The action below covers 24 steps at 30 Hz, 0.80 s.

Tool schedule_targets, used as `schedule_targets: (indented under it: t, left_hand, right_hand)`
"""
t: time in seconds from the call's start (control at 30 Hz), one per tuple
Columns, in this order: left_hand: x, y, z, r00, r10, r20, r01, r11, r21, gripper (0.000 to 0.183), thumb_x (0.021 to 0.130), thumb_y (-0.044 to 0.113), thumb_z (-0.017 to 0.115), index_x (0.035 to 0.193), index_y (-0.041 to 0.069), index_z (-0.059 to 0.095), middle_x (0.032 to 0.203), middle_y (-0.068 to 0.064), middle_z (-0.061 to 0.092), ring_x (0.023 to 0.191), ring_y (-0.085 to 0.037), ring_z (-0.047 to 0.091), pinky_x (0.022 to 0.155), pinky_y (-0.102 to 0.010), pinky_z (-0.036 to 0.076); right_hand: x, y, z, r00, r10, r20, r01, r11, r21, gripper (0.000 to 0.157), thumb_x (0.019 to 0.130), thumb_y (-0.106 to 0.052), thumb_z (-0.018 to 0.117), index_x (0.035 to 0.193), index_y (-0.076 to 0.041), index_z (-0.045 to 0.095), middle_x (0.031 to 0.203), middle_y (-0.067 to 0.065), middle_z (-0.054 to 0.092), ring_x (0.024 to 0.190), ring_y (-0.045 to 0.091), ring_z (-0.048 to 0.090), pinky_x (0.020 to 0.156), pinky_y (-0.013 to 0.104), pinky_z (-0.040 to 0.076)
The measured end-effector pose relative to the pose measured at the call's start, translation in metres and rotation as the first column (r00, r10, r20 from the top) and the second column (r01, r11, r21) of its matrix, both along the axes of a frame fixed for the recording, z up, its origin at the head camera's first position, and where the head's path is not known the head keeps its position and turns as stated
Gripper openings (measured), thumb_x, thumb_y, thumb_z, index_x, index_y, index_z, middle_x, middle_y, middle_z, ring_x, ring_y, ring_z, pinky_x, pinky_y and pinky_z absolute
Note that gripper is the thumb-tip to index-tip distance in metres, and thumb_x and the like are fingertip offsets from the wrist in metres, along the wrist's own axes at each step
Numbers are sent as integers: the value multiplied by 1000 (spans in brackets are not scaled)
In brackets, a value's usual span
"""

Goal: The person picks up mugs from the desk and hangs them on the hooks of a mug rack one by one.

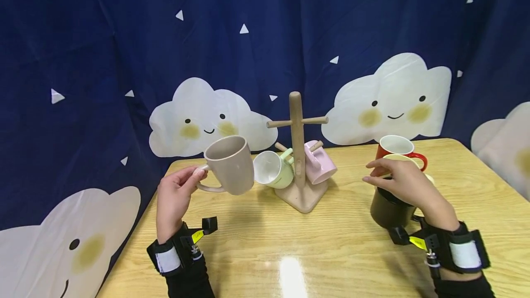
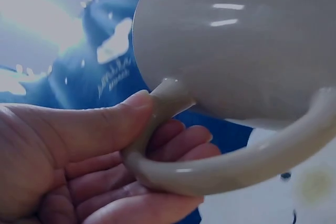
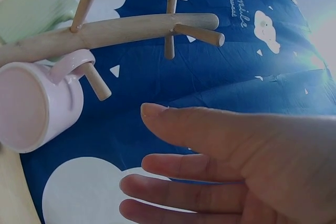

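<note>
My left hand (image 1: 175, 199) pinches the handle of a beige mug (image 1: 232, 164), holding it in the air left of the wooden mug tree (image 1: 297, 151). In the left wrist view, thumb and fingers wrap the upper bend of the handle (image 2: 210, 177). A pale green mug (image 1: 275, 169) and a pink mug (image 1: 320, 164) hang on the tree's lower pegs. My right hand (image 1: 407, 187) holds nothing; its fingers are relaxed, and it overlaps a black mug (image 1: 389, 210) in the head view. The right wrist view shows those fingers apart, with the pink mug (image 3: 37, 106) beyond.
Behind the right hand stand a red mug (image 1: 395, 145) with a white inside and a pale yellow mug (image 1: 399, 157), partly hidden. The tree's upper pegs (image 1: 315, 120) hold no mug. A dark blue curtain (image 1: 265, 36) with clouds hangs behind the wooden table (image 1: 256, 252).
</note>
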<state>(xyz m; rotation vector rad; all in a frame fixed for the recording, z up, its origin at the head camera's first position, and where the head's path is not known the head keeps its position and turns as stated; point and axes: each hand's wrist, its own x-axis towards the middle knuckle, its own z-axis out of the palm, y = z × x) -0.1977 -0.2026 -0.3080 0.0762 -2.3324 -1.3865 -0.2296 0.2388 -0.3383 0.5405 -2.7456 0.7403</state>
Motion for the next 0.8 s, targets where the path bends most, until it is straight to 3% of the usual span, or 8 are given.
schedule_targets:
  t: [0.13,0.23,0.63,0.8]
  left_hand:
    - [4,14,4,994,-112,-8,112,993,39,36,82,33,59,101,4,66,96,-14,67,87,-11,61,76,-25,51]
    - [6,24,7,984,-176,-9,177,983,41,36,82,34,59,101,5,66,96,-13,67,87,-11,61,78,-29,51]
    - [6,68,9,932,-364,4,363,931,46,27,81,30,60,98,9,68,93,-8,68,85,-13,61,80,-35,51]
    - [3,83,5,905,-424,6,424,905,-10,25,81,30,61,95,11,69,84,-6,68,73,-15,54,65,-29,46]
  right_hand:
    - [0,0,0,1000,-4,5,4,1000,6,44,76,-36,65,102,0,62,81,8,68,75,23,61,71,50,48]
    - [0,0,1,1000,-5,0,5,1000,11,43,76,-36,65,101,-1,63,81,8,68,75,22,61,71,50,48]
    - [-1,-1,-1,1000,0,-19,0,1000,19,43,76,-37,66,100,-2,63,79,6,69,73,21,62,71,50,48]
    - [-1,-2,0,1000,3,-27,-2,1000,23,41,75,-35,66,100,-2,63,79,6,69,73,22,62,71,50,48]
